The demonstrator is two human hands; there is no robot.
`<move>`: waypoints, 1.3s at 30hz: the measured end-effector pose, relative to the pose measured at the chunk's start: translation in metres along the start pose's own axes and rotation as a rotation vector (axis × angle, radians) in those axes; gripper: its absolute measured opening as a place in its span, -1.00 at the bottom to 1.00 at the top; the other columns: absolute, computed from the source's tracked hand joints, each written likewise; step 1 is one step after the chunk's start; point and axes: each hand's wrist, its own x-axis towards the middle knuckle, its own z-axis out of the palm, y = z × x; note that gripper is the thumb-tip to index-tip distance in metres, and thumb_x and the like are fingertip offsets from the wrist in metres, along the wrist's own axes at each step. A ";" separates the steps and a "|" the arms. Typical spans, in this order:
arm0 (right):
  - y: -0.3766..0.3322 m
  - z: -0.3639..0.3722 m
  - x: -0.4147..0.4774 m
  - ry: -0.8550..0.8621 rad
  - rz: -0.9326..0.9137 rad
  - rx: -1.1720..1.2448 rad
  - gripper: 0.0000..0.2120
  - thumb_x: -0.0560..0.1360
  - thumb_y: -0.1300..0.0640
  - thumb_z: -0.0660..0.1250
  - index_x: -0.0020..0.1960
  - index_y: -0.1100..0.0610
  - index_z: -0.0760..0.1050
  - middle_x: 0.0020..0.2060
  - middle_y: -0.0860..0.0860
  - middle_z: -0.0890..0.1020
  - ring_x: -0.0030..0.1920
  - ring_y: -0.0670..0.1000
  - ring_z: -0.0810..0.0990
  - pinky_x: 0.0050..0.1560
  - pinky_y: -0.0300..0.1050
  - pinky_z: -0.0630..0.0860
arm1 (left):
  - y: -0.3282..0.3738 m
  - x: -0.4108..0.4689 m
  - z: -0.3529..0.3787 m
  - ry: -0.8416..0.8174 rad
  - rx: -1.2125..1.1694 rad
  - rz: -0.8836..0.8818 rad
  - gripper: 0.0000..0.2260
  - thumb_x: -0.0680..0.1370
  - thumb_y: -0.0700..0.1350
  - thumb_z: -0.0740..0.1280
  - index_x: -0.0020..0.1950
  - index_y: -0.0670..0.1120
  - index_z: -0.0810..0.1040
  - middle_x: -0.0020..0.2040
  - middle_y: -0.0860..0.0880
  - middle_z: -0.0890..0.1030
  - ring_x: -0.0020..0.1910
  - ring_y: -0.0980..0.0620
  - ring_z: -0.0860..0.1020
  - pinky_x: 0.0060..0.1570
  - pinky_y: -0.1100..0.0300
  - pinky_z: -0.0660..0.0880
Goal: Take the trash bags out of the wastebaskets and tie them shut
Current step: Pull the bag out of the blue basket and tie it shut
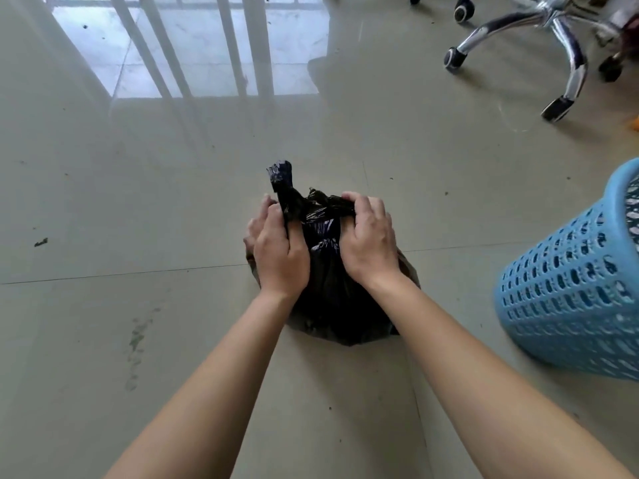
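One black trash bag (332, 299) sits on the floor (138, 209), out of the blue wastebasket (567, 292) and to its left, apart from it; body slumped low, neck gathered on top. Left hand (280, 254) curled round one twisted ear (281, 181) of plastic that stands up past the fingers, on the bag's side away from the wastebasket; right hand (368, 243) curled over and gripping the other bunched ear on the wastebasket side; both knuckles up. Neck lies between the hands, both equally near; ears run roughly along a line pointing at the wastebasket. Judged: tying step in hand; cannot tell whether a knot is already drawn down; next move likely needs the ears pulled apart along that line. Count: one bag, one wastebasket, two hands, two ears; one chair base (567, 39) beyond the wastebasket. Liner inside the wastebasket: cannot tell.
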 end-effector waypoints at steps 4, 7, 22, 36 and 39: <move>0.018 0.009 -0.004 0.017 0.052 0.010 -0.62 0.57 0.22 0.16 0.37 0.10 0.42 0.24 0.09 0.51 0.25 0.15 0.47 0.30 0.07 0.35 | -0.017 -0.004 0.016 -0.096 0.010 -0.078 -0.73 0.67 -0.16 0.15 0.20 -0.27 0.56 0.15 -0.23 0.65 0.26 -0.19 0.52 0.54 -0.07 0.00; 0.028 0.015 -0.008 0.072 0.039 0.021 -0.64 0.57 0.23 0.18 0.36 0.14 0.44 0.21 0.12 0.54 0.25 0.17 0.49 0.28 0.12 0.37 | -0.027 -0.006 0.022 -0.058 0.106 -0.034 -0.73 0.64 -0.16 0.16 0.19 -0.23 0.58 0.21 -0.21 0.64 0.34 -0.16 0.52 0.55 -0.07 0.00; 0.050 0.031 0.003 0.111 0.000 -0.119 -0.58 0.54 0.21 0.24 0.40 0.12 0.43 0.30 0.06 0.52 0.35 0.07 0.46 0.30 0.07 0.26 | -0.038 -0.009 0.040 -0.034 0.311 0.059 -0.87 0.56 -0.26 0.27 0.00 -0.28 0.57 0.14 -0.23 0.66 0.43 -0.08 0.45 0.52 -0.16 0.00; 0.049 0.022 -0.003 -0.168 0.118 -0.058 -0.64 0.61 0.15 0.18 0.39 0.13 0.43 0.29 0.12 0.54 0.34 0.14 0.45 0.28 0.01 0.28 | -0.029 -0.004 0.018 -0.341 0.297 -0.121 -0.86 0.65 -0.17 0.16 0.00 -0.19 0.47 0.08 -0.19 0.63 0.25 -0.21 0.51 0.38 -0.09 0.26; 0.039 0.006 0.003 -0.127 0.234 0.145 -0.80 0.65 0.02 0.16 0.10 0.07 0.51 -0.04 0.08 0.62 0.09 0.20 0.56 -0.10 -0.07 0.31 | -0.011 0.007 0.005 -0.262 -0.001 -0.269 -0.73 0.69 -0.03 0.16 -0.05 -0.18 0.50 -0.25 -0.03 0.54 -0.08 -0.25 0.55 -0.11 -0.01 0.41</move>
